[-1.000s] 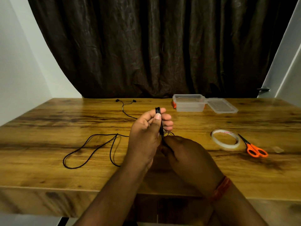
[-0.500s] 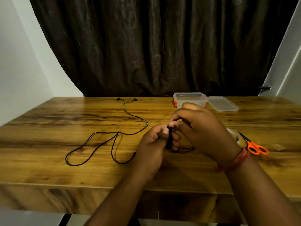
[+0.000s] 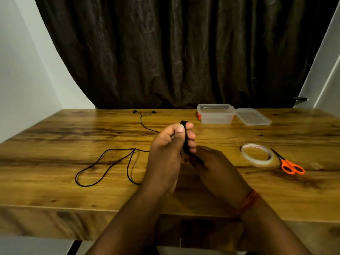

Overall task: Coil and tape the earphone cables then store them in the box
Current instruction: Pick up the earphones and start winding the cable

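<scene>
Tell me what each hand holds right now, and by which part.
The left hand grips the coiled part of the black earphone cable, looped over its fingers with the thumb pressing on it. The right hand sits below the coil; its hold cannot be told.

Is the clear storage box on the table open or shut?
Open. The box shows its bare rim, and its lid lies flat on the table beside it. Nothing shows inside.

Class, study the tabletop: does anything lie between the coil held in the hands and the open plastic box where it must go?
Nothing visible does. The coil, gripped by the left hand, faces bare table up to the open box. The lid lies beside the box; tape and scissors sit off right.
</scene>
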`<state>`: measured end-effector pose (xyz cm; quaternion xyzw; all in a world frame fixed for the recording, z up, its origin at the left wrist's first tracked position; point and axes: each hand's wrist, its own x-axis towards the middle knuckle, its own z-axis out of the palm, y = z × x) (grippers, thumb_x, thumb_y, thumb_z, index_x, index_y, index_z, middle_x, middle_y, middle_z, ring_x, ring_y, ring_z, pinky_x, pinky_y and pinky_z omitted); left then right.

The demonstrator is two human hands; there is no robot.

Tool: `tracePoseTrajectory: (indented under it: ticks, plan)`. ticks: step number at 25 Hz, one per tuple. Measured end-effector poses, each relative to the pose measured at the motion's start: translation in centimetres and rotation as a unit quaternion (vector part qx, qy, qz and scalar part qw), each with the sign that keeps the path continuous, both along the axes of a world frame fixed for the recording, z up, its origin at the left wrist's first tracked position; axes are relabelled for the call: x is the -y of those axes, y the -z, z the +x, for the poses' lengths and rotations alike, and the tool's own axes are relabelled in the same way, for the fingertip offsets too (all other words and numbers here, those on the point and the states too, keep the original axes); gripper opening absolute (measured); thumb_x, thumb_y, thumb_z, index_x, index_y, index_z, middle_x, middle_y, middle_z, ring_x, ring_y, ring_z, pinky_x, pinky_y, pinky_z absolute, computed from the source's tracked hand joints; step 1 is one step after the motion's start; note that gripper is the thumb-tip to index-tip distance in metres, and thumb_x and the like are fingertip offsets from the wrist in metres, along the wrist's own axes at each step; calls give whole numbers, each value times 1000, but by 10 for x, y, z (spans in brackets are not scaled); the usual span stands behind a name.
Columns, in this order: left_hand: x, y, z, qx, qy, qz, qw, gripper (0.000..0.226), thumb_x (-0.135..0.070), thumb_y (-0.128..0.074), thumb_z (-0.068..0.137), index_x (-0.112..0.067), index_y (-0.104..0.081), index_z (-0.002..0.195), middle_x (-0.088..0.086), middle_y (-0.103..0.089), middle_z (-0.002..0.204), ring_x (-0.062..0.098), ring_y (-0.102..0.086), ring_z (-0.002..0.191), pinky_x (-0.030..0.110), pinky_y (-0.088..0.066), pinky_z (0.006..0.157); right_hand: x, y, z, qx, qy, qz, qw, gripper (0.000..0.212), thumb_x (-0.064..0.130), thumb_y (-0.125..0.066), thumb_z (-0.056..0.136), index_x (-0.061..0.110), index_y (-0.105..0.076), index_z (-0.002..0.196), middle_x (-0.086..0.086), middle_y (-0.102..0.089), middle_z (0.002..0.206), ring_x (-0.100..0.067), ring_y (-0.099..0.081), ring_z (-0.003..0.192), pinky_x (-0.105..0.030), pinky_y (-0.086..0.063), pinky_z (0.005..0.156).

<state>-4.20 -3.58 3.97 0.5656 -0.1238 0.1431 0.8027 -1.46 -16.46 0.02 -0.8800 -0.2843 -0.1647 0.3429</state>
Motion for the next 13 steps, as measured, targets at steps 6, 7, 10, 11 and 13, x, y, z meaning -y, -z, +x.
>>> tracePoseTrajectory:
  ticks: [6, 7, 10, 11, 13]
  plan:
    - [0, 2, 20, -28, -68, 29, 997, 22, -16, -43, 103, -10, -65, 102, -3, -65, 75, 9, -60, 68, 24, -52, 64, -10, -24, -32, 8, 22, -165, 986, 21, 36, -38, 99, 27, -57, 99, 6, -63, 97, -17, -59, 89, -40, -48, 74]
    - [-1, 5, 21, -33, -72, 45, 996, 22, -17, -44, 103, -11, -65, 101, -1, -66, 77, 11, -61, 70, 26, -51, 66, -9, -32, -36, 16, 25, -169, 985, 22, 37, -37, 99, 28, -57, 100, 7, -63, 98, -16, -59, 89, -39, -48, 73]
    - [-3, 18, 20, -43, -56, 104, 992, 23, -20, -46, 102, -15, -67, 92, 4, -68, 83, 17, -62, 78, 34, -49, 72, -2, -54, -33, 61, 43, -158, 985, 24, 42, -36, 99, 34, -58, 105, 11, -62, 99, -12, -57, 90, -38, -48, 75]
    - [-3, 22, 17, -41, -44, 126, 990, 25, -20, -46, 102, -16, -66, 88, 5, -67, 82, 18, -61, 77, 35, -48, 72, 3, -59, -28, 73, 52, -153, 984, 23, 43, -38, 98, 34, -58, 103, 12, -61, 98, -11, -56, 89, -37, -47, 74]
    - [-2, 24, 10, -35, -24, 147, 988, 27, -17, -43, 103, -13, -63, 85, 3, -64, 76, 15, -59, 72, 31, -48, 68, 10, -67, -17, 96, 62, -139, 984, 18, 44, -44, 95, 33, -60, 95, 14, -59, 91, -9, -55, 85, -35, -47, 71]
